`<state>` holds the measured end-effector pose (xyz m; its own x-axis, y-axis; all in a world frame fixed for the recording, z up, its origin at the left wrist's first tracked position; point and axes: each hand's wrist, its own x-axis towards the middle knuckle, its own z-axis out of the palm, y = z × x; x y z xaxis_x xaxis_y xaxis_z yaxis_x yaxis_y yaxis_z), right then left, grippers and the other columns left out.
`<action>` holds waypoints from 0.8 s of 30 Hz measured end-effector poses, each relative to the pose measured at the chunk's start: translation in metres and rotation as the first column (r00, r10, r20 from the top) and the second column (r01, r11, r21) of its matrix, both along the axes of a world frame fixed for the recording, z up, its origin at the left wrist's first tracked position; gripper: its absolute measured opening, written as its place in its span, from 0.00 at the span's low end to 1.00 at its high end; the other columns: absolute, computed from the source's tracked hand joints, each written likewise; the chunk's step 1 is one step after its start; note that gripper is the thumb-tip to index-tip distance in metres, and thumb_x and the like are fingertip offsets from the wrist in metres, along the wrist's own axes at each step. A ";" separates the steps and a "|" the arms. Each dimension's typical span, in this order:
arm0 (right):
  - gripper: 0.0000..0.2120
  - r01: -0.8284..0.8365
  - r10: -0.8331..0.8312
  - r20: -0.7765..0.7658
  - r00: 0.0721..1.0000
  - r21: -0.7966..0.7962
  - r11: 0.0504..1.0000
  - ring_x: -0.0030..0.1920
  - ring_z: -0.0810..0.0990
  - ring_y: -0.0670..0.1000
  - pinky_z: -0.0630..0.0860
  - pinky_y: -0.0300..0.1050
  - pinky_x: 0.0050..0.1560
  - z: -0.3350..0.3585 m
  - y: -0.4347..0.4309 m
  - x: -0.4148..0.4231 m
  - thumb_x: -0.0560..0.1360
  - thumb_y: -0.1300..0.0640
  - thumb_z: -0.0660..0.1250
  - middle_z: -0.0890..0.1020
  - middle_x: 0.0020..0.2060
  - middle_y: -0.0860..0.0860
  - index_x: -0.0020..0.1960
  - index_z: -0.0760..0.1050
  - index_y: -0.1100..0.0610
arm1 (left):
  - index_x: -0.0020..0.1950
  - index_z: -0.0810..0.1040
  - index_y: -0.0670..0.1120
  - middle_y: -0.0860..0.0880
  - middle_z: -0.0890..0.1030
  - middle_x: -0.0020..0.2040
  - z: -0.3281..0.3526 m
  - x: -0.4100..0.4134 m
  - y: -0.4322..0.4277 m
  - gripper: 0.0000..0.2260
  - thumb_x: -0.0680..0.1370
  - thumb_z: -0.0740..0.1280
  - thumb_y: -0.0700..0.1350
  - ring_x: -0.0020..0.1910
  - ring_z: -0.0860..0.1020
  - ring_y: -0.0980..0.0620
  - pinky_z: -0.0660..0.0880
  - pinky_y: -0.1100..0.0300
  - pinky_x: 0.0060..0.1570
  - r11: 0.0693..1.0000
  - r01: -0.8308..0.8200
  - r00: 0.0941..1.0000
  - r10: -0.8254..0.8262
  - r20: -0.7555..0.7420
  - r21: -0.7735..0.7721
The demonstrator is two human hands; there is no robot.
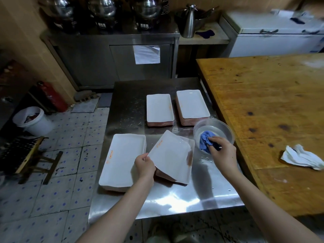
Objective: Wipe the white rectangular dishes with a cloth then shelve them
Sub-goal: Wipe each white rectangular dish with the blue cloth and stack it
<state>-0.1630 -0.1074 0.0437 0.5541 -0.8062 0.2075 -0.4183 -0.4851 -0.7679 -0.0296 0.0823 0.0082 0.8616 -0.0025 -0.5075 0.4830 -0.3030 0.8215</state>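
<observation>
Head view, looking down on a steel desk (157, 199). Clamps the near-left edge of a white dish (170, 155) in the left grip (144, 166), fingers curled round the rim. Holds that dish tilted over a stack of matching dishes (182, 177) at the near middle of the desk.

Over to the right: pinches a bunched blue cloth (205, 141) in the right grip (221, 151), fingers closed tight on it. Keeps the cloth at the near rim of a clear bowl (219, 130), partly inside. Maybe a little water in there, hard to call.

Just left of the tilted dish, a second near stack (122, 160), lying flat, orange lettering along its left edge. Farther back, two more stacks side by side: the far left stack (159, 106) and the far right stack (192, 104), that last one just beyond the bowl.

Bowl at the steel desk's right edge, up against a wooden desk (263, 102). On that wood, well apart from the bowl, a crumpled white rag (301, 157).

Down on the tiled floor at left, a white bucket (33, 120) and a wooden stool (35, 155). At the back, a steel cabinet (91, 58) with a sheet of paper (147, 54) on its door, and a steel jug (188, 21) to its right.
</observation>
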 end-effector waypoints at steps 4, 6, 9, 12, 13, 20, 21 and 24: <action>0.14 -0.004 0.004 -0.009 1.000 0.009 1.000 0.49 0.76 0.47 0.73 0.38 0.54 0.000 -0.001 -0.003 0.70 0.71 0.68 0.80 0.53 0.56 0.54 0.80 0.64 | 0.47 0.77 0.51 0.51 0.80 0.42 -0.007 -0.008 0.002 0.11 0.77 0.57 0.38 0.39 0.82 0.47 0.81 0.49 0.47 0.997 0.070 0.996 -0.071 -0.049 -0.017; 0.14 -0.010 0.010 -0.015 1.000 0.007 1.000 0.50 0.77 0.48 0.73 0.38 0.54 -0.002 -0.002 -0.004 0.70 0.71 0.68 0.81 0.52 0.56 0.54 0.80 0.63 | 0.44 0.78 0.49 0.48 0.80 0.42 -0.009 -0.006 0.001 0.12 0.76 0.57 0.36 0.40 0.82 0.46 0.81 0.49 0.47 0.990 0.131 0.988 -0.134 -0.072 -0.048; 0.14 -0.007 0.007 -0.019 1.000 0.016 1.000 0.50 0.77 0.48 0.72 0.38 0.54 -0.005 -0.001 -0.003 0.70 0.70 0.68 0.80 0.53 0.56 0.55 0.80 0.63 | 0.30 0.79 0.47 0.47 0.78 0.33 -0.015 0.002 0.004 0.13 0.69 0.59 0.35 0.36 0.79 0.43 0.81 0.50 0.47 0.973 0.229 0.966 -0.230 -0.115 -0.024; 0.13 -0.005 0.005 -0.017 1.000 0.015 1.000 0.50 0.77 0.49 0.72 0.39 0.55 -0.005 0.001 0.000 0.70 0.70 0.69 0.81 0.52 0.56 0.54 0.80 0.62 | 0.18 0.62 0.45 0.49 0.62 0.25 -0.014 0.008 0.013 0.09 0.59 0.55 0.37 0.26 0.62 0.49 0.65 0.57 0.33 0.954 0.300 0.940 -0.293 -0.175 0.015; 0.13 -0.006 0.006 -0.016 1.000 0.011 1.000 0.50 0.78 0.50 0.73 0.40 0.55 -0.005 0.002 0.001 0.70 0.70 0.69 0.81 0.52 0.56 0.54 0.80 0.62 | 0.20 0.58 0.47 0.50 0.59 0.26 -0.012 0.010 0.014 0.09 0.58 0.54 0.37 0.26 0.58 0.50 0.58 0.58 0.32 0.949 0.315 0.932 -0.309 -0.187 -0.001; 0.13 -0.020 0.020 -0.007 1.000 0.012 1.000 0.51 0.79 0.52 0.75 0.46 0.57 -0.001 0.002 0.010 0.70 0.69 0.69 0.81 0.52 0.55 0.54 0.80 0.62 | 0.46 0.77 0.49 0.49 0.77 0.37 -0.002 0.024 0.013 0.08 0.74 0.64 0.37 0.37 0.78 0.46 0.80 0.50 0.48 0.934 0.354 0.924 -0.358 -0.131 -0.055; 0.13 -0.025 0.025 -0.002 1.000 0.009 1.000 0.50 0.79 0.52 0.75 0.46 0.56 -0.001 0.002 0.011 0.70 0.70 0.69 0.81 0.52 0.56 0.54 0.80 0.62 | 0.52 0.77 0.49 0.49 0.78 0.40 -0.002 0.027 0.011 0.09 0.76 0.64 0.37 0.40 0.80 0.47 0.80 0.51 0.50 0.930 0.360 0.923 -0.366 -0.118 -0.073; 0.13 -0.029 0.029 0.006 1.000 0.001 1.000 0.48 0.78 0.49 0.73 0.41 0.54 0.000 0.000 0.015 0.69 0.71 0.69 0.82 0.50 0.56 0.53 0.80 0.63 | 0.57 0.75 0.48 0.48 0.79 0.44 0.001 0.034 0.005 0.10 0.77 0.65 0.38 0.42 0.80 0.49 0.80 0.54 0.48 0.919 0.381 0.917 -0.390 -0.087 -0.099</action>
<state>-0.1485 -0.1073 0.0435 0.5759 -0.7902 0.2096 -0.3998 -0.4958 -0.7709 0.0049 0.0876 0.0092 0.7287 -0.3675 -0.5779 0.4249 -0.4192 0.8023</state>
